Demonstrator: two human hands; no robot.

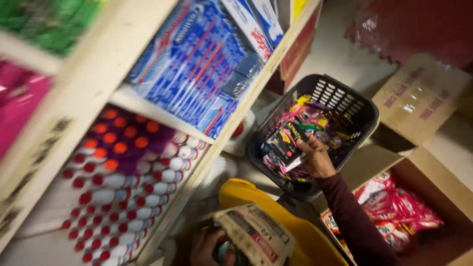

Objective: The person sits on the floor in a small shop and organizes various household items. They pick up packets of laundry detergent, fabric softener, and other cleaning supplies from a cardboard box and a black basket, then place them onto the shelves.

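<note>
My right hand (315, 158) reaches into a black plastic basket (362, 120) and grips a bundle of black sachets (285, 143) just above the heap of colourful sachets (320, 123) inside it. My left hand (204, 246) sits at the bottom edge, closed on a printed carton (256, 234) that rests against a yellow object (295, 231). What lies under the carton is hidden.
A wooden shelf unit (231, 123) fills the left, stocked with blue toothpaste boxes (194, 64), rows of white red-capped bottles (123, 187) and pink and green packs. An open cardboard box (423, 162) of pink packets (394, 207) stands at right, on a pale floor.
</note>
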